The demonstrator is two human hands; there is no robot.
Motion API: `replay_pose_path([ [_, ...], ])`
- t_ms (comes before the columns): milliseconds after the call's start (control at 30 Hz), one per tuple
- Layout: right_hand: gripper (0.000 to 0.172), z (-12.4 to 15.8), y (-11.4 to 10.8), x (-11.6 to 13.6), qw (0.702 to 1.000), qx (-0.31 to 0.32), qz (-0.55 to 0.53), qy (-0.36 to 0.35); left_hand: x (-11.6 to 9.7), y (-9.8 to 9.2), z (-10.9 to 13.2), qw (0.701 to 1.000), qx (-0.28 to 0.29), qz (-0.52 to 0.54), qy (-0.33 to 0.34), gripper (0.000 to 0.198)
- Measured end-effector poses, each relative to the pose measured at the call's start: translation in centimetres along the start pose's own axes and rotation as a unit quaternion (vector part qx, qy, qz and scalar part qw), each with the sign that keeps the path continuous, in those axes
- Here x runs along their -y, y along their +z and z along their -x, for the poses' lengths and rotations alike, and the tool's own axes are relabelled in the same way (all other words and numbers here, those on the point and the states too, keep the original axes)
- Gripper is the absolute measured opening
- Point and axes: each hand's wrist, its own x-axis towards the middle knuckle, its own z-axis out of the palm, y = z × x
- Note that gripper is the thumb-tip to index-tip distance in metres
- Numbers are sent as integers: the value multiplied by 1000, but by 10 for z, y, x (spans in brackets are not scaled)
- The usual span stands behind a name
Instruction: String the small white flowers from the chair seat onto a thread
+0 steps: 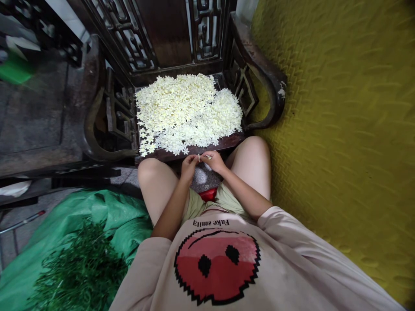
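In the head view, a wide heap of small white and pale yellow flowers (181, 108) covers the seat of a dark carved wooden chair (233, 139). Just in front of the seat edge, between the knees, my two hands meet with fingertips close together. My left hand (189, 167) is closed in a pinch on a small white flower (199, 158). From the other side my right hand (214, 161) pinches too, with a bit of white showing at its fingers. Exactly what lies between the right fingertips is too small to make out.
At lower left a green plastic sheet (106, 205) holds a pile of thin green stems (81, 268). A yellow textured surface (340, 129) rises on the right. Another dark wooden seat (32, 116) stands at left, with a green object (16, 69) near it. Curved armrests flank the flowers.
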Motion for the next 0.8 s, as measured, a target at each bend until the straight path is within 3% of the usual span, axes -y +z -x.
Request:
replay_pose_path([
  [433,19,-2,4,-10,999,-20,27,37,4,1,6,971,-47,-191,138,4],
  [567,19,-2,5,-11,999,-21,18,43,-2,4,9,967,-67,-199,141,3],
  [800,22,-4,10,-6,998,-41,-16,49,-1,7,5,979,-127,-125,102,5],
])
